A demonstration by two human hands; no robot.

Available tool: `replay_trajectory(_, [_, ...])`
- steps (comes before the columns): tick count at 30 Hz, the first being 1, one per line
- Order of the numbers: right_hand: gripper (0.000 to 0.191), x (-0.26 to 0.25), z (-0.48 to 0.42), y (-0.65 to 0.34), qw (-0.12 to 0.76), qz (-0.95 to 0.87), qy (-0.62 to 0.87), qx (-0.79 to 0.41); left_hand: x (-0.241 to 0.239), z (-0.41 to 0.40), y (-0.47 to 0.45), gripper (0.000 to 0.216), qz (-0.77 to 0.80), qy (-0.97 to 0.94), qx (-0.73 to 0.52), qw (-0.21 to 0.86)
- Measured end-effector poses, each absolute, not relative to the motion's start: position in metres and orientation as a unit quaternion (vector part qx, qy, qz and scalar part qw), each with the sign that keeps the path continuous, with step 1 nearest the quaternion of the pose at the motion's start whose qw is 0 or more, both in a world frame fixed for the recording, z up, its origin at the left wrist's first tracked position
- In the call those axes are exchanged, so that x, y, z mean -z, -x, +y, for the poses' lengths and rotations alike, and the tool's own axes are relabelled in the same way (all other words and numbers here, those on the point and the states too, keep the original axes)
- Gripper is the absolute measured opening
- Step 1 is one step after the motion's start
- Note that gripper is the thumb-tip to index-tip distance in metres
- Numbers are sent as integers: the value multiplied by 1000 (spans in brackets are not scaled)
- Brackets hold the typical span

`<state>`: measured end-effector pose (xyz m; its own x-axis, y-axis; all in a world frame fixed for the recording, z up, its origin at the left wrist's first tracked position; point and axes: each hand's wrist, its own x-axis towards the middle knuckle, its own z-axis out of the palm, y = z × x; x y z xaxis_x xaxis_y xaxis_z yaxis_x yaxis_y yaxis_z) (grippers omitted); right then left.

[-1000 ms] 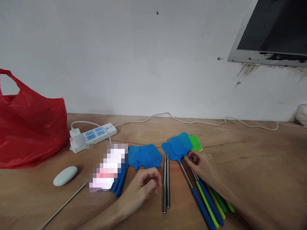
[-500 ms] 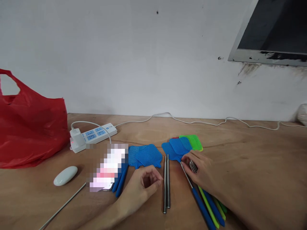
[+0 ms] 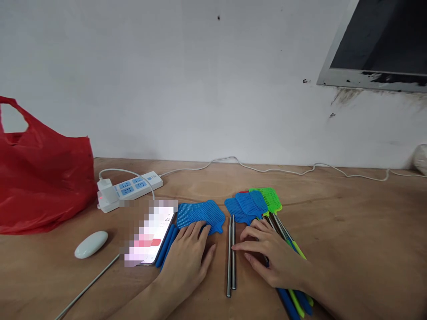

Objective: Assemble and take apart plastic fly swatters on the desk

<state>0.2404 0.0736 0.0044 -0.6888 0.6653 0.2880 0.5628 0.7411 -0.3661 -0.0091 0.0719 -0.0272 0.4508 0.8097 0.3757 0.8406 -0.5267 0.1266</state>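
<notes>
My left hand (image 3: 188,251) lies palm down with its fingers spread. Its fingertips rest at the lower edge of the blue mesh fly swatter heads (image 3: 208,212), near the blue handles (image 3: 166,244). My right hand (image 3: 271,251) is open too, its fingers stretched leftward. The index fingertip reaches the right one of two bare metal rods (image 3: 233,266), which lie side by side between the hands. Beneath the right hand is a pile of fly swatters with blue heads (image 3: 251,204), a green head (image 3: 271,198) and blue and green handles (image 3: 295,304); it hides part of their rods.
A phone (image 3: 153,235), partly blurred out, lies left of the left hand. Further left are a white oval object (image 3: 91,244), a white power strip (image 3: 133,191) with a charger, and a red plastic bag (image 3: 46,178). A white cable (image 3: 273,170) runs along the wall.
My left hand has uncurled and flattened onto the blue swatter heads. My right hand has released the swatter rod it pinched and spread its fingers leftward toward the two metal rods.
</notes>
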Motion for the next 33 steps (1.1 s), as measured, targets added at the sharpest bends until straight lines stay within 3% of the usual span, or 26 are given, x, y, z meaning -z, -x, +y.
replay_trajectory(8, [32, -9, 71, -238, 193, -906, 350, -138, 26, 73, 10, 40, -500, 846, 180, 36])
replay_trajectory(17, [11, 3, 74, -238, 197, -899, 378, -100, 34, 74, 13, 41, -466, 862, 197, 26])
replay_trajectory(33, [19, 9, 77, -238, 212, -871, 429, -117, 30, 65, 10, 38, -538, 818, 167, 114])
